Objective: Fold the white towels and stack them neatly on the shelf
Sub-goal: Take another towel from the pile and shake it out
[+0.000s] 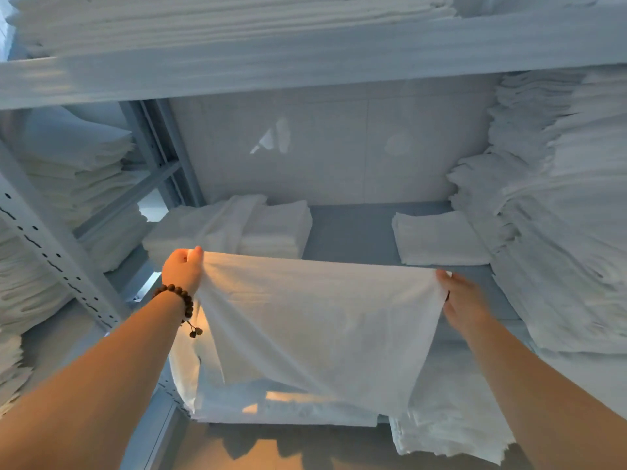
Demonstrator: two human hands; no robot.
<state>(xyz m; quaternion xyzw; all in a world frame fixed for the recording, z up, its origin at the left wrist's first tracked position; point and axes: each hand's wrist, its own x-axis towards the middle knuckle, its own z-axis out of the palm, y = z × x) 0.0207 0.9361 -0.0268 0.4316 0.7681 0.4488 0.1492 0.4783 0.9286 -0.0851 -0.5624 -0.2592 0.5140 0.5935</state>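
A thin, smooth white towel (322, 327) hangs spread before the grey metal shelf (353, 232), top edge taut, lower part draping in soft creases. The left hand (181, 271), with a dark beaded bracelet (179, 296) on its wrist, pinches the corner at 9 o'clock. The right hand (461, 300) holds the corner at 3 o'clock, fingers seemingly curled behind the cloth. On the shelf a squared stack (271, 228) lies at 11 o'clock, a flat bundle (437, 239) at 1 o'clock, a tall ragged pile (559, 232) at 3 o'clock
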